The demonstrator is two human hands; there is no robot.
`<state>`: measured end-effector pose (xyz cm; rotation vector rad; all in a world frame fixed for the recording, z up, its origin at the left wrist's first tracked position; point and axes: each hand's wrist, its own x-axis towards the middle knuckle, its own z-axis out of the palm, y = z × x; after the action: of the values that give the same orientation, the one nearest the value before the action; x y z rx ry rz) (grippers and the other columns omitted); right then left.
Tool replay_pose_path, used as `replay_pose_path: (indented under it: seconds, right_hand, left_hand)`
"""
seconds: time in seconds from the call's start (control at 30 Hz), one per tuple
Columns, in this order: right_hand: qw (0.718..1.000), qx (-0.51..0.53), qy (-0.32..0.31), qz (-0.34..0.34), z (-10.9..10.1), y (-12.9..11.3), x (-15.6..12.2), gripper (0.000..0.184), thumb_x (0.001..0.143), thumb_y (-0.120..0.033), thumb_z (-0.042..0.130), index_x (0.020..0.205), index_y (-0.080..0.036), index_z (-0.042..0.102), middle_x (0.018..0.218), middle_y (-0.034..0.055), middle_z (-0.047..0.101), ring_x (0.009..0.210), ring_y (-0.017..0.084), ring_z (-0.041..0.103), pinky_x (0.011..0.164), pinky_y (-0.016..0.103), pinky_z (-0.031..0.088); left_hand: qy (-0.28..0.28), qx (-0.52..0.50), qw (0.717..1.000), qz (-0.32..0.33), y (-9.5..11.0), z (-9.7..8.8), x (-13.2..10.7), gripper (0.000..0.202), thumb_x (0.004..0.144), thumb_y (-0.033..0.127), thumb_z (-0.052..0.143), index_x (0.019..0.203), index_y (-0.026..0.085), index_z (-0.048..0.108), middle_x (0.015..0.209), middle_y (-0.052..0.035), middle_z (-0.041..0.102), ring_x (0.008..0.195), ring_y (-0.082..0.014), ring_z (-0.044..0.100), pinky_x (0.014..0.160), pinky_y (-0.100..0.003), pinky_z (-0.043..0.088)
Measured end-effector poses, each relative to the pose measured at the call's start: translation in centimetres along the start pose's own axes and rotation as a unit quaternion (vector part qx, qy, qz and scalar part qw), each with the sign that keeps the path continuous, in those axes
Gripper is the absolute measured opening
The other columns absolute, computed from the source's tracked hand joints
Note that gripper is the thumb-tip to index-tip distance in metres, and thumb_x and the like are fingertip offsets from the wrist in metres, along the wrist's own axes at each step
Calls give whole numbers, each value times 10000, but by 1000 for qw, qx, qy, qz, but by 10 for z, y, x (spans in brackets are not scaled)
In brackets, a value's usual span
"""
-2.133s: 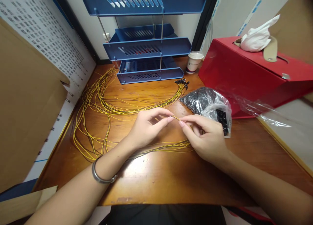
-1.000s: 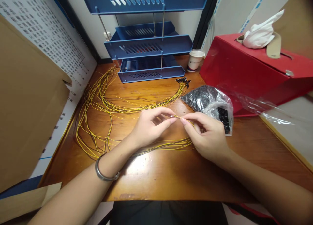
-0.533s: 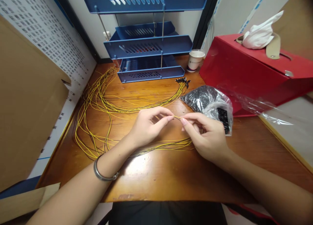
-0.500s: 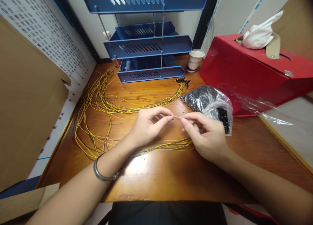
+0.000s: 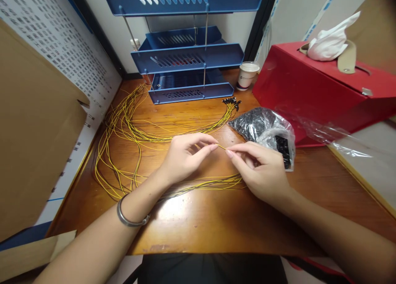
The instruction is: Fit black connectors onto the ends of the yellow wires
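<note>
Between my two hands a short stretch of thin yellow wire [image 5: 222,147] runs taut, with a dark strand seeming to lie along it. My left hand [image 5: 188,156] pinches one side of it between thumb and forefinger. The other side sits in the fingertips of my right hand [image 5: 261,166], closed in a pinch. Below and behind the hands spreads a looped bundle of yellow and black wires [image 5: 134,131]. Black connectors [image 5: 232,102] cap the bundle's far end. Beside my right hand lies a clear plastic bag [image 5: 262,127] full of small black parts.
A blue tiered tray rack [image 5: 188,61] stands at the back of the wooden table [image 5: 198,234]. To its right are a paper cup [image 5: 247,76] and a red box [image 5: 309,94] with a tissue on top. Cardboard [image 5: 37,131] leans along the left side.
My hands have drawn slightly apart, the left one shifting a little left, so more of the wire shows between them. The bundle and bag stay in place.
</note>
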<state>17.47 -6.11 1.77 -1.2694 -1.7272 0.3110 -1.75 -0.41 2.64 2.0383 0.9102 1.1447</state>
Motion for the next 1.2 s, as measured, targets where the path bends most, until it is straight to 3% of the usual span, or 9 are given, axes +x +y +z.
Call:
replay_pose_path:
  seconds: [0.27,0.43,0.63,0.87,1.2]
  right_hand:
    - [1000,9,18,0,-1,-2,0,78,900,-177,654,855,-175,718,636,-33,572,459,71,387,460,249,321]
    - [1000,9,22,-7,0,-2,0,73,896,-162,655,864,-170,720,642,-33,583,465,70,395,466,244,325]
    - [1000,8,3,-3,1,0,-2,71,887,-160,663,862,-171,729,622,-38,599,463,68,390,476,240,329]
    - [1000,3,-23,-3,3,-2,-3,80,879,-186,675,854,-182,750,588,-43,614,426,67,352,462,247,315]
    - [992,9,-126,10,0,-3,-2,159,883,-233,662,755,-180,741,494,-53,552,415,72,368,457,245,297]
  left_hand:
    - [2,-72,996,-53,-2,0,0,197,827,259,775,991,151,781,975,-78,803,840,-166,753,700,-211,570]
    - [-31,-90,992,-85,-1,0,-1,101,831,239,763,865,149,794,841,-54,800,732,-144,727,687,-218,558]
    - [-18,-190,976,-102,4,3,-1,96,832,231,761,857,142,787,836,-56,794,671,-122,690,626,-212,540]
    - [-41,-242,960,-138,7,5,-1,156,856,278,747,867,122,751,812,-58,771,617,-100,655,601,-206,537]
    - [50,-240,955,-166,0,0,5,307,876,437,702,852,140,626,894,-79,775,553,-80,636,533,-195,520]
